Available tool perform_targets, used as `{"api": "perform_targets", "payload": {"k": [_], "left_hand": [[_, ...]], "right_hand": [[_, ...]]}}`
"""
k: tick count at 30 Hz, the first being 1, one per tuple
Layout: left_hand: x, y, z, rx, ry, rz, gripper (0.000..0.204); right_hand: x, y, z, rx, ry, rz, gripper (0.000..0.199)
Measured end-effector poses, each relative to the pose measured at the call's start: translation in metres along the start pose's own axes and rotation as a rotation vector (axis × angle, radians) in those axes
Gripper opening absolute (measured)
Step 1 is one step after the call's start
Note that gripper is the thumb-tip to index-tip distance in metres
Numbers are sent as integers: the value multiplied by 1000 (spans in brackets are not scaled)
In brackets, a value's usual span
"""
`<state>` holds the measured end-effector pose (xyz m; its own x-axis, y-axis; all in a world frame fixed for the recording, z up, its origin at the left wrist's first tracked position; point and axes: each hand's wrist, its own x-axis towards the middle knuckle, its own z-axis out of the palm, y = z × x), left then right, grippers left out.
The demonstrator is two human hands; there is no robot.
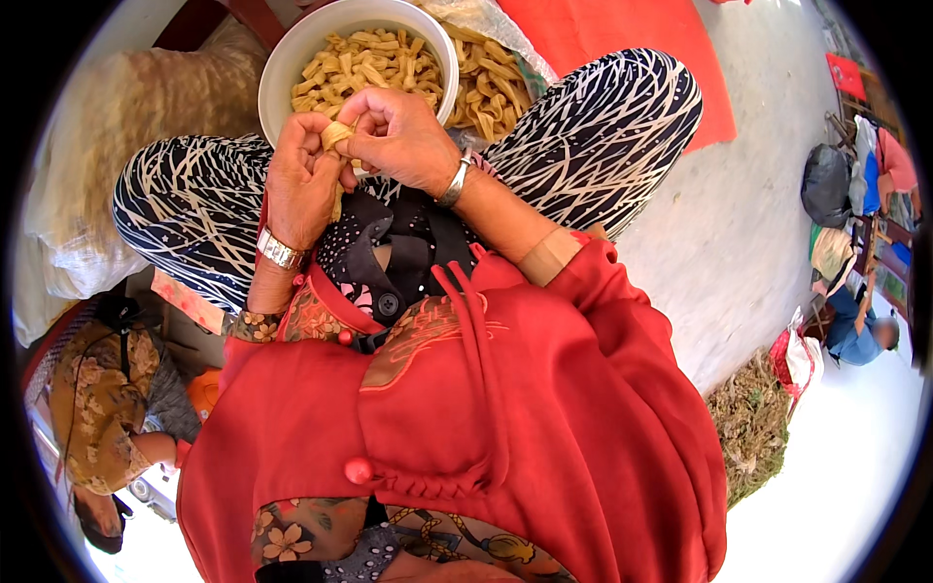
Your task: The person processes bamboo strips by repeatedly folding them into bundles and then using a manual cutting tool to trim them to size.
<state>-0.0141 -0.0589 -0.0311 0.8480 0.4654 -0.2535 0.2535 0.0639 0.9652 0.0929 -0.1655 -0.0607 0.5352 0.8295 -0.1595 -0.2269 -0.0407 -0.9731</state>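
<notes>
My left hand (299,180) and my right hand (403,141) meet above the near rim of a white bucket (275,92). Between their fingertips is a soft, pale yellow strip (336,135), looped over itself like a knot. Both hands pinch it, and its tail seems to hang below my left fingers. Inside the bucket lie many short yellow knotted pieces (374,68), which look like tofu skin knots. Longer yellow strips (491,87) lie in a plastic bag just right of the bucket.
A large, full translucent sack (126,146) stands at the left. Red sheeting (622,39) covers the far right ground. One person (107,398) is at lower left, another (855,325) at far right. A brown heap of plant matter (753,428) lies at the right.
</notes>
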Motion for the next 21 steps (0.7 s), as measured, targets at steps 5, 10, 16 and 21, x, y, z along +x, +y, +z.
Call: {"api": "perform_targets", "payload": {"k": [5,10,16,21], "left_hand": [[7,-3,3,2,-36,-18,26],[14,-17,6,75,-60,-50,31],[12,-16,1,30,-29,-41,29],[11,-5,1,-174,-38,-108,27]], "right_hand": [[2,1,2,-58,138,7,17],[8,13,1,-128,200,34,18],[9,12,-12,241,-64,170,20],[9,8,-15,-43,-100,-32,24]]}}
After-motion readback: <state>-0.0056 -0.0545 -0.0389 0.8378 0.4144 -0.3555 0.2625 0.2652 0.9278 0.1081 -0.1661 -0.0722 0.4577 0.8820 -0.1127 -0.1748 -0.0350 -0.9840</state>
